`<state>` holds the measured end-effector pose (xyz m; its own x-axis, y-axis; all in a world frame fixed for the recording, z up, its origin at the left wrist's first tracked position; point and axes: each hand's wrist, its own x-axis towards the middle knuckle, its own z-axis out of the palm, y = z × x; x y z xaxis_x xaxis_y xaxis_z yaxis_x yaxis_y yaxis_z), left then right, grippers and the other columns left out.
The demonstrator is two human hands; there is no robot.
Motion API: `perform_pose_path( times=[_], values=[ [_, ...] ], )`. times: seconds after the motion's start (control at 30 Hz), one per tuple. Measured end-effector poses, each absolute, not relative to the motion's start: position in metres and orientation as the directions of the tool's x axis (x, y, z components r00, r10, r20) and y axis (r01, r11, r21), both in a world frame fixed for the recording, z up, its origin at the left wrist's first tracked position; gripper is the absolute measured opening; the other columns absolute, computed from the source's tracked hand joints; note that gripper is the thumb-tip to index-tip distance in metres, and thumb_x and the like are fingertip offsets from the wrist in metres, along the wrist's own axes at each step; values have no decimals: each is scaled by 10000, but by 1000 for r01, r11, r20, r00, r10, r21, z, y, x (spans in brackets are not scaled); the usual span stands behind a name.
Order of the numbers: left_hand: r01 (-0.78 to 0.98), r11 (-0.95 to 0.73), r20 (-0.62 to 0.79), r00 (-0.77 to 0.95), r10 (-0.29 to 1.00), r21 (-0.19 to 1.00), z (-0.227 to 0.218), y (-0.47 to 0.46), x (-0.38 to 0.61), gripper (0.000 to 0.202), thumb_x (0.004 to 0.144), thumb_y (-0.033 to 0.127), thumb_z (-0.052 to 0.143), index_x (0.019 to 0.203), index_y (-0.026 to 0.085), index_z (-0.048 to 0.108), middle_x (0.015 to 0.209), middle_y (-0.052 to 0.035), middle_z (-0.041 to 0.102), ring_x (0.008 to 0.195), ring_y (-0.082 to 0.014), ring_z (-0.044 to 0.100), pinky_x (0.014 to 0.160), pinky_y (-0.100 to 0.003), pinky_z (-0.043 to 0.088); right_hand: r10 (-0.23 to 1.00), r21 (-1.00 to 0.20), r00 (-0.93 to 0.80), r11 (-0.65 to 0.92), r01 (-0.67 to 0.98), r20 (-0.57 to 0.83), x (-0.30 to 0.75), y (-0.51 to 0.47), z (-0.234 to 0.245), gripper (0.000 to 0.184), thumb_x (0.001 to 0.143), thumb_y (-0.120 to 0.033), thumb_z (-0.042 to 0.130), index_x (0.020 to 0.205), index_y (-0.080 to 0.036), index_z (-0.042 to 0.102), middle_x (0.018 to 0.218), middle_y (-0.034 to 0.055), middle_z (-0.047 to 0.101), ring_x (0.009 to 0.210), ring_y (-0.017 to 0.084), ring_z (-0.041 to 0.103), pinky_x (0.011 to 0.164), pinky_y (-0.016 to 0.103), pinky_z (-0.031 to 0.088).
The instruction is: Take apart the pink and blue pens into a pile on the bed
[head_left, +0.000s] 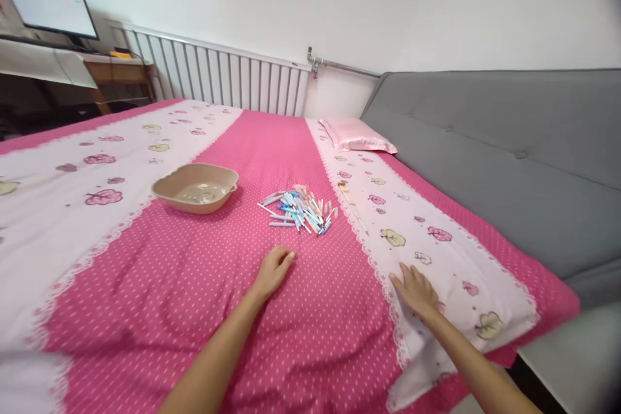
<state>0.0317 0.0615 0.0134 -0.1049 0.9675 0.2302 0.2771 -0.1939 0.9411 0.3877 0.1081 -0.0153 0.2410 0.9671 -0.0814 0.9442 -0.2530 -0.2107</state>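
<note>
A loose pile of slim pens [303,210], mostly blue, grey, white and pale pink, lies on the pink dotted part of the bed cover. Just in front of it my left hand [275,270] rests on the cover, loosely bent, thumb a little apart and nothing held. My right hand [416,286] lies on the white printed strip with its fingers spread, also holding nothing. Beyond that hand, several brown-tipped sticks [345,193] lie together, with a thin white pen [361,223] nearer to it. A beige plastic basin [196,206] stands left of the pile, small white bits inside.
The bed cover [301,323] is slightly wrinkled. A pink pillow [359,136] lies at the back by the grey padded headboard [514,136]. A white radiator [218,71] lines the wall, and a desk with a monitor [51,3] stands at the far left.
</note>
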Motion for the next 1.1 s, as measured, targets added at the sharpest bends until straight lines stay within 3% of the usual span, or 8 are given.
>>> perform_pose_path(
  times=[0.13, 0.37, 1.1],
  values=[
    [341, -198, 223, -36, 974, 919, 17, 6, 23, 304, 792, 415, 518, 872, 175, 687, 1021, -108, 626, 1000, -222, 544, 928, -358, 368, 979, -155, 188, -198, 968, -78, 382, 79, -31, 670, 835, -574, 173, 1413, -236, 204, 1490, 75, 160, 1349, 297, 138, 1046, 495, 133],
    [463, -99, 104, 14, 994, 881, 11, -66, 8, 364, 825, 414, 468, 1071, 204, 634, 1349, -108, 434, 1248, -245, 384, 1033, -434, 292, 983, -182, 180, -184, 966, -37, 380, 76, -36, 721, 813, -627, 154, 1411, -225, 194, 1492, 92, 136, 1350, 307, 104, 1046, 508, 99],
    [612, -25, 31, 1, 1000, 791, 22, -71, 16, 454, 822, 450, 431, 1095, 142, 623, 1348, -142, 442, 1254, -257, 384, 1033, -428, 297, 979, -222, 153, -181, 958, -136, 379, 78, -25, 786, 794, -656, 128, 1426, -190, 104, 1501, 122, 28, 1354, 339, 12, 1038, 549, 43]
  ],
)
